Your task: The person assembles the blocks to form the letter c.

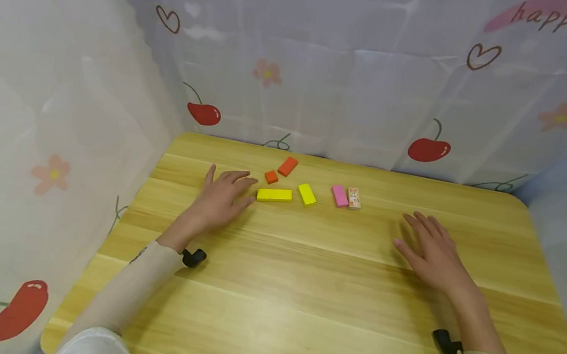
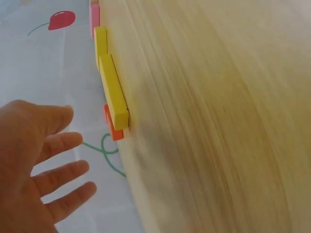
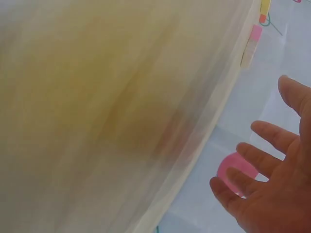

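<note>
My left hand (image 1: 221, 200) hovers over the left side of the table, fingers spread and holding nothing. Just right of its fingertips lies a long yellow block (image 1: 274, 195), with a shorter yellow block (image 1: 307, 194) beside it. Behind them are a small orange-red cube (image 1: 271, 177) and an orange-red oblong block (image 1: 288, 166). Farther right, a pink block (image 1: 339, 196) lies close against a pale block with a printed face (image 1: 354, 198). My right hand (image 1: 435, 254) is over the right side, fingers spread with nothing in them, some way right of the pale block.
The wooden table (image 1: 300, 299) has rounded corners and spreads beneath both arms. A printed curtain (image 1: 326, 99) with cherries and flowers hangs along its back edge and both sides. A black wrist camera (image 1: 194, 258) sits at the left wrist, another black one (image 1: 447, 343) at the right.
</note>
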